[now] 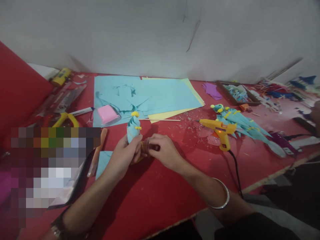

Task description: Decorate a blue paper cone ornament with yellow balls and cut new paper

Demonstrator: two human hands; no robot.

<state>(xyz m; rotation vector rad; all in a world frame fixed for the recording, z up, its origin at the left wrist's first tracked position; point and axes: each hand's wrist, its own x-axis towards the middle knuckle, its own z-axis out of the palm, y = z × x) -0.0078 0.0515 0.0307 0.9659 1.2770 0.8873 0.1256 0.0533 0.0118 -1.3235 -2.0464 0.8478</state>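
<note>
In the head view, my left hand [128, 150] is wrapped round a rolled light-blue paper piece [133, 133], which stands upright with yellow bead-like bits on its upper part. My right hand [162, 150] is close beside it, fingers bent and pinched at a small brownish, partly see-through thing too covered to name. A bit of yellow shows below the fingers. Right of my hands, a yellow glue gun [221, 130] lies on the red table [160, 196], its small orange light lit. Beyond it lie several similar blue paper pieces [240, 120] with yellow trim.
Large blue sheets [165, 93] and yellow paper [160, 116] lie along the wall, with a pink block [107, 114] and a thin stick [162, 120] nearby. Yellow-handled pliers [66, 120] lie left. A box of scraps [237, 93] stands right. The glue gun's black cord [236, 170] crosses the front edge.
</note>
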